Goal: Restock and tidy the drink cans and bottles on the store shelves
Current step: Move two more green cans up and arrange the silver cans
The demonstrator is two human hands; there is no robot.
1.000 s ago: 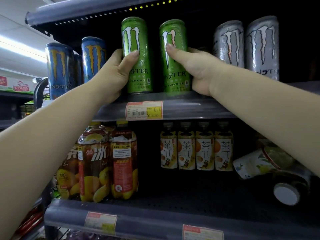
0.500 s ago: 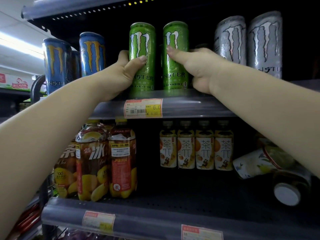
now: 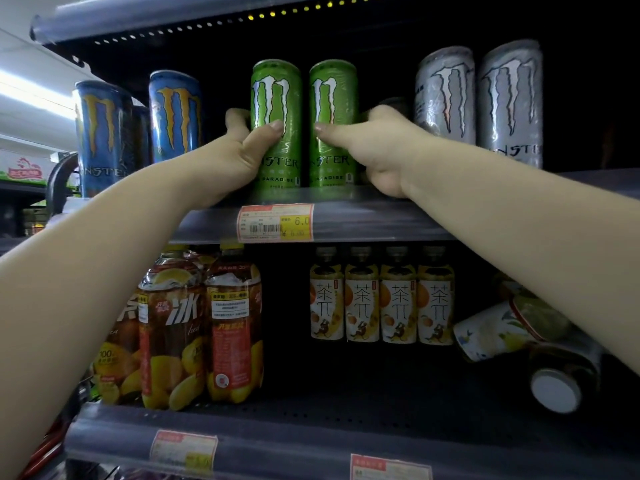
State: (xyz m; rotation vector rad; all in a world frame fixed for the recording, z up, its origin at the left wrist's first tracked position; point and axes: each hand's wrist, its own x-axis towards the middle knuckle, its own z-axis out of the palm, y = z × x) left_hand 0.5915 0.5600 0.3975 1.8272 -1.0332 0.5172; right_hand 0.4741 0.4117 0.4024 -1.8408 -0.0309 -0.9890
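On the upper shelf (image 3: 346, 220), left hand (image 3: 239, 157) gripping the left green can (image 3: 277, 98), thumb across its front | right hand (image 3: 377, 150) wrapping around the right green can (image 3: 334, 95) | both cans standing upright, nearly touching | remaining: tipped bottles (image 3: 519, 337) lying on the lower shelf

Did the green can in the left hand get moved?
Yes, to the right. The left green can used to hang past the left end of the price tag; now it sits inside it, closer to the other green can.
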